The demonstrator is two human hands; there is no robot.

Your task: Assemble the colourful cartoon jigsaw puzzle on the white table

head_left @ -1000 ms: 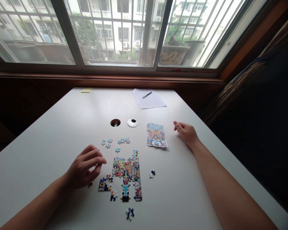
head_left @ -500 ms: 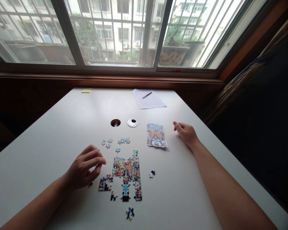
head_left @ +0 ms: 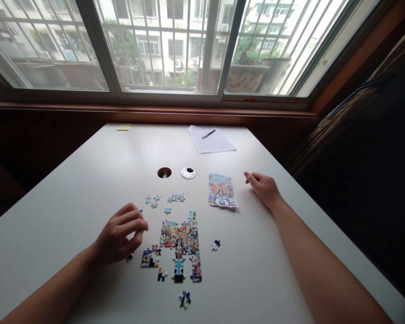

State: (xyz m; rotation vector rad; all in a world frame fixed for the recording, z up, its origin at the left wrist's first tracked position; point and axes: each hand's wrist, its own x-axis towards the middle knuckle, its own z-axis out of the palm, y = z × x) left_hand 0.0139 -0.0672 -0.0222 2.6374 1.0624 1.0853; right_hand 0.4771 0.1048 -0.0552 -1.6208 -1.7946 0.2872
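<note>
My left hand (head_left: 124,233) hovers left of a partly joined jigsaw puzzle (head_left: 180,236), its fingers curled and the thumb close to the index fingertip. Whatever may be between them is hidden. A dark puzzle piece (head_left: 130,258) shows partly under that hand. Beside the puzzle's lower left lies a small joined cluster (head_left: 150,258), with another piece (head_left: 162,274) close by. My right hand (head_left: 262,186) rests on the table in a loose fist, right of the printed picture card (head_left: 222,191), apart from it. Nothing shows in its fingers.
Light-blue pieces (head_left: 176,197) lie beyond the puzzle, with more loose pieces (head_left: 215,245) to its right and dark pieces (head_left: 185,299) nearer me. Farther off are a cable hole (head_left: 164,173), a metal cover (head_left: 188,173), paper sheets (head_left: 212,143) with a pen (head_left: 208,134), and yellow notes (head_left: 123,128).
The view has shifted slightly, so the table's things appear a little farther right. Both hands keep nearly the same pose; the puzzle pieces look unchanged.
</note>
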